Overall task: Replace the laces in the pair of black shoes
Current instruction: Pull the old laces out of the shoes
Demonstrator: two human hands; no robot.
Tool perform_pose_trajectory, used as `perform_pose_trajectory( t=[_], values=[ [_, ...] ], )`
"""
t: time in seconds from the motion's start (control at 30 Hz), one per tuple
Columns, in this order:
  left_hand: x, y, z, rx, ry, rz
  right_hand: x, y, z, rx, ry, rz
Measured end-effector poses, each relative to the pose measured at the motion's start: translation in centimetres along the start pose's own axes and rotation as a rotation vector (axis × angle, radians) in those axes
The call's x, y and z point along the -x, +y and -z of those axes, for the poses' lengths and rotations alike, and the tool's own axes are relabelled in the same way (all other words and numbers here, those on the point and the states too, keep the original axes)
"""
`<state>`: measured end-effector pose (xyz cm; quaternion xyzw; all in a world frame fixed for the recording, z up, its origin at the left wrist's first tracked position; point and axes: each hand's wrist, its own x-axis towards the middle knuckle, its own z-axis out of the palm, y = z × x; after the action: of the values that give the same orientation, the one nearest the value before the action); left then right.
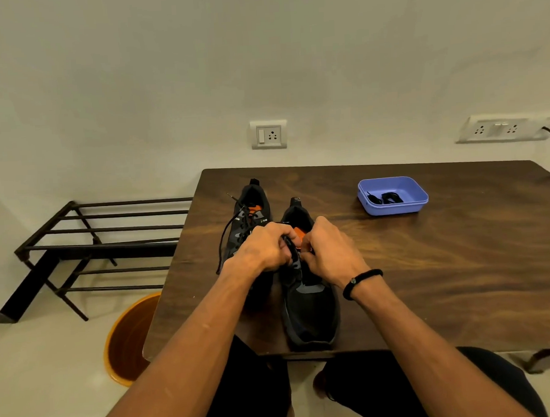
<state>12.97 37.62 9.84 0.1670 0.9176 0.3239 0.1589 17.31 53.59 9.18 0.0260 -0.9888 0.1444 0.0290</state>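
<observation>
**Both hands at the throat of the nearer black shoe**

While two black shoes stood side by side on the brown wooden table point(429, 264), toes toward the person and heels toward the wall, both hands worked at the right shoe point(309, 311). The left hand point(263, 248) was curled nearly closed, fingers bent around a black lace point(291, 250) at the upper eyelets. The right hand point(328, 251), a black band point(362, 282) on its wrist, met it from the 3 o'clock side with fingertips pinched together at the same spot; whether it actually gripped the lace or only the shoe's edge could not be told. An orange lining showed between the two hands.

The left shoe point(252, 219) sat just beside the right one, at about 10 o'clock from it and a little farther from the person. It was laced, with a loose black lace end point(224, 243) trailing off toward 8 o'clock along the table.

At roughly 2 o'clock from the shoes, well apart from them, a purple plastic tray point(416, 197) rested on the table with a bundle of black laces point(389, 198) inside.

Off the table's edge at 9 o'clock stood a dark metal rack point(103, 246) on the floor, and an orange tub point(125, 347) sat at 8 o'clock, partly under the table corner. A wall socket point(268, 134) was at 12 o'clock.
</observation>
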Motion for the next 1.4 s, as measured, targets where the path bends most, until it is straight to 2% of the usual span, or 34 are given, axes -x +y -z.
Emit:
perform_pose_trajectory(
  t=[0.17, 0.3, 0.4, 0.47, 0.63, 0.7, 0.83, 1.0, 1.13, 1.4],
  values=[
    [0.0, 0.1, -0.2, -0.005, 0.000, 0.001, 0.3, -0.1, 0.4, -0.015, 0.134, -0.089],
    [-0.1, 0.3, -0.3, 0.010, -0.015, -0.006, 0.2, 1.6, 2.0, -0.155, 0.245, -0.389],
    [0.0, 0.1, -0.1, 0.025, -0.027, -0.010, 0.3, 3.7, 2.6, -0.102, 0.245, -0.509],
    [0.0, 0.1, -0.1, 0.020, -0.020, -0.014, 0.3, 3.8, 2.3, -0.034, 0.240, -0.440],
    [0.0, -0.1, -0.2, -0.016, 0.029, -0.026, -0.1, 1.5, 1.0, -0.011, 0.092, 0.001],
    [0.1, -0.1, -0.2, -0.015, 0.031, -0.030, -0.1, 0.9, 0.4, -0.024, 0.040, 0.055],
    [0.3, 0.0, -0.1, -0.031, 0.027, -0.049, 0.0, 1.0, -0.3, -0.005, -0.027, 0.027],
    [0.0, 0.0, -0.1, -0.044, 0.036, -0.060, 0.0, 0.7, 0.2, -0.096, 0.044, 0.009],
    [0.0, -0.5, -0.1, -0.010, 0.007, -0.076, -0.1, 1.1, 1.1, -0.017, 0.116, -0.066],
    [0.0, -0.4, 0.1, 0.044, -0.020, -0.072, 0.2, 4.9, 3.5, -0.044, 0.245, -0.448]
  ],
)
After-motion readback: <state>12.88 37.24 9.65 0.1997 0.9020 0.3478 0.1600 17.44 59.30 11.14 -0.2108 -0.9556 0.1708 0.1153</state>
